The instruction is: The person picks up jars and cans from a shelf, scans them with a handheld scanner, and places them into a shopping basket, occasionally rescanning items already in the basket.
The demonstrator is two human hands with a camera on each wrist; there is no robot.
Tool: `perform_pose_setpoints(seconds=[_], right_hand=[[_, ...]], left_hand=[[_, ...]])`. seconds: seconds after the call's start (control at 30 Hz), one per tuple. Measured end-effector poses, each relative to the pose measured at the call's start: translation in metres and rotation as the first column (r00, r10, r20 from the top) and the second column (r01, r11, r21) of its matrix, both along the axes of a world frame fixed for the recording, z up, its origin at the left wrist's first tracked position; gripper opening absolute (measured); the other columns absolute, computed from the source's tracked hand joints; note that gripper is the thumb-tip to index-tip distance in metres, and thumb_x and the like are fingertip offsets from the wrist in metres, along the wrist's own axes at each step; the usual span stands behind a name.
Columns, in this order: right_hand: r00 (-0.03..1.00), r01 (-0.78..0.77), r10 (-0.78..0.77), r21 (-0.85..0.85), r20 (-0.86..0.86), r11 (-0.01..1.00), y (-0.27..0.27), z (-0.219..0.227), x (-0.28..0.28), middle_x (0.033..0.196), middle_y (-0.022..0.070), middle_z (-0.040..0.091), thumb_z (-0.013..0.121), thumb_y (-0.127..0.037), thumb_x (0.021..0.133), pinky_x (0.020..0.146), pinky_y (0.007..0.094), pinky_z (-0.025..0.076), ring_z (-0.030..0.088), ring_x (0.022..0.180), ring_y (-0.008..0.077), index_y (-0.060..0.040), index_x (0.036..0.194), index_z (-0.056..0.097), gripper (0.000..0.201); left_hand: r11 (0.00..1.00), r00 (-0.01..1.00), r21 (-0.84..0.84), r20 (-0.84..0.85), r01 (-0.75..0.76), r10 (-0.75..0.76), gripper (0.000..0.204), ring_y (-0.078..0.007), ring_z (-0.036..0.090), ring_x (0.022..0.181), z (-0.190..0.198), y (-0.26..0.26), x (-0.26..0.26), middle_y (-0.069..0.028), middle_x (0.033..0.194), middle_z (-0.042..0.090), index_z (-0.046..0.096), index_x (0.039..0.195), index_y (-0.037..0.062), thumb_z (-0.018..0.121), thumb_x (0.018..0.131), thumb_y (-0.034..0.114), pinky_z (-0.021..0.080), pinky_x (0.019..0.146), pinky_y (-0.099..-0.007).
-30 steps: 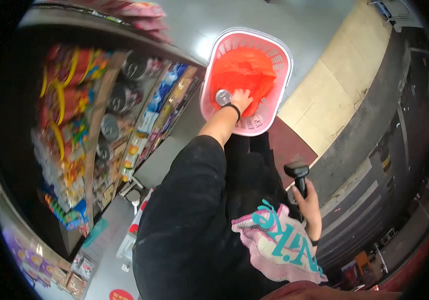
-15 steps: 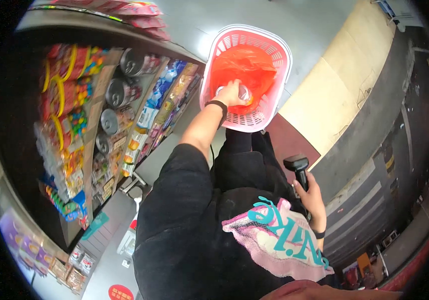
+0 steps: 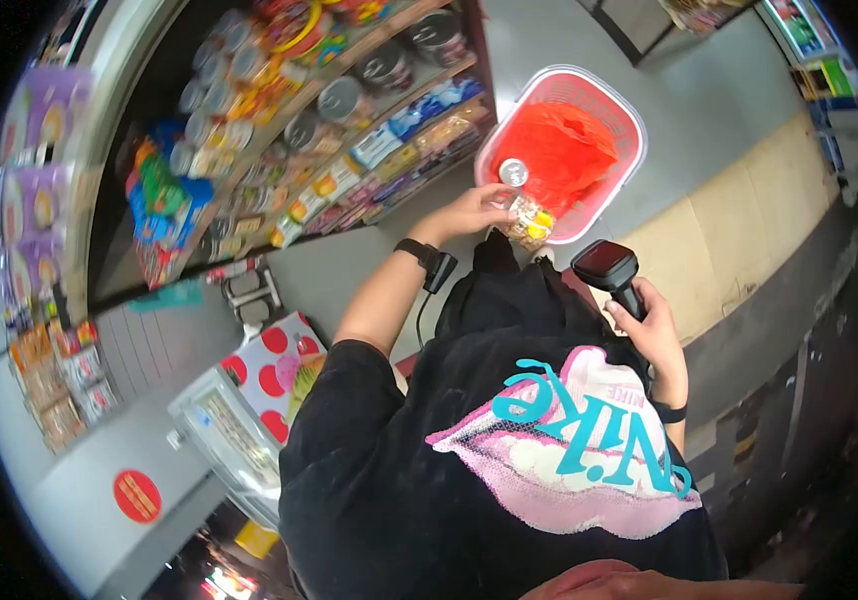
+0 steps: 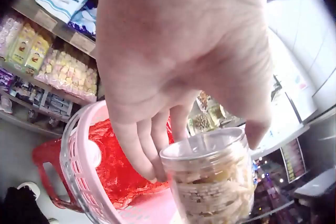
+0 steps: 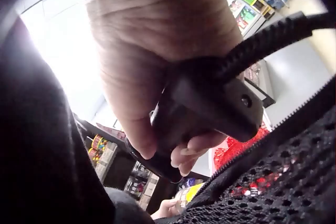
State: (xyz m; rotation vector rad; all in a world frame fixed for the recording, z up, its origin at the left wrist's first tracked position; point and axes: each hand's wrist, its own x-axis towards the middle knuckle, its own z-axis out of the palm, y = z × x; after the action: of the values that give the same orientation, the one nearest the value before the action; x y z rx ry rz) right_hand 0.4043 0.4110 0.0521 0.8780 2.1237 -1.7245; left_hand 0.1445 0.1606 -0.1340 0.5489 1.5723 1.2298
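Note:
My left hand (image 3: pixel 479 212) grips a clear jar (image 3: pixel 529 222) by its top, over the near edge of the pink basket (image 3: pixel 599 215). In the left wrist view the jar (image 4: pixel 212 182) shows pale, strip-like contents, with the thumb on one side and the fingers on the other. A red plastic bag (image 3: pixel 569 150) lines the basket, and a silver-lidded container (image 3: pixel 513 172) stands inside it. My right hand (image 3: pixel 657 328) holds a black barcode scanner (image 3: pixel 609 268) by its handle; a coiled cable (image 5: pixel 268 43) leaves the handle's end in the right wrist view.
Left of the basket stand shelves (image 3: pixel 349 160) packed with jars and bagged snacks. A counter (image 3: pixel 69 490) with a red round sticker (image 3: pixel 137 496) lies at lower left, beside a white-framed device (image 3: pixel 224 430). Beige boards (image 3: pixel 729 220) run along the right.
My left hand has lifted the jar from inside the basket to its near edge. The head view has turned, and the scanner now sits higher with its head tilted up.

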Motion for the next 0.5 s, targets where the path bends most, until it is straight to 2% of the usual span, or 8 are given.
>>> perform_pose_setpoints(seconds=[0.1,0.17,0.23,0.37,0.5], right_hand=[[0.991,-0.13,0.13,0.004,-0.032,0.991,0.005,0.006,-0.015,0.078,0.001,0.063,0.078,-0.014,0.088,0.063,0.0249,0.047,0.058,0.067,0.0085,0.0022,0.115,0.061,0.036],[0.982,-0.182,0.181,-0.019,-0.056,0.983,0.007,0.008,-0.024,0.079,0.0015,0.064,0.079,-0.014,0.087,0.064,0.0249,0.048,0.059,0.068,0.0087,0.0017,0.114,0.062,0.035],[0.957,-0.257,0.262,0.056,-0.126,0.965,-0.002,0.001,-0.027,0.079,0.002,0.064,0.078,-0.013,0.087,0.064,0.0252,0.048,0.06,0.069,0.009,0.0015,0.111,0.062,0.033],[0.938,-0.33,0.331,0.03,-0.105,0.944,-0.003,0.006,-0.04,0.078,0.003,0.064,0.077,-0.012,0.087,0.063,0.0259,0.049,0.061,0.068,0.0092,0.0015,0.109,0.062,0.03],[0.924,-0.355,0.356,0.032,-0.14,0.934,-0.01,0.01,-0.044,0.078,0.0031,0.064,0.076,-0.012,0.088,0.062,0.026,0.048,0.061,0.067,0.0093,0.0021,0.11,0.061,0.03]], left_hand=[[0.995,0.996,-0.021,-0.015,-0.093,0.093,0.064,-0.0255,0.052,0.131,0.045,-0.013,0.02,-0.0167,0.137,0.057,0.048,0.148,0.0074,0.074,0.091,0.022,0.044,0.109,-0.0395],[0.99,0.984,0.017,-0.108,-0.138,0.139,0.067,-0.0257,0.054,0.13,0.03,-0.021,0.028,-0.0154,0.139,0.057,0.048,0.148,0.0084,0.077,0.089,0.023,0.045,0.108,-0.0389],[0.977,0.98,0.077,0.044,-0.199,0.196,0.07,-0.0253,0.058,0.126,0.035,-0.037,0.039,-0.0145,0.139,0.057,0.047,0.148,0.0086,0.079,0.087,0.023,0.046,0.108,-0.0384],[0.96,0.958,0.055,-0.077,-0.274,0.277,0.069,-0.0214,0.059,0.122,0.031,-0.053,0.05,-0.0123,0.134,0.06,0.048,0.146,0.007,0.08,0.086,0.02,0.048,0.104,-0.0371],[0.942,0.934,0.066,-0.122,-0.33,0.336,0.07,-0.0205,0.06,0.121,0.029,-0.069,0.054,-0.011,0.133,0.061,0.048,0.146,0.0069,0.081,0.085,0.02,0.049,0.103,-0.0364]])
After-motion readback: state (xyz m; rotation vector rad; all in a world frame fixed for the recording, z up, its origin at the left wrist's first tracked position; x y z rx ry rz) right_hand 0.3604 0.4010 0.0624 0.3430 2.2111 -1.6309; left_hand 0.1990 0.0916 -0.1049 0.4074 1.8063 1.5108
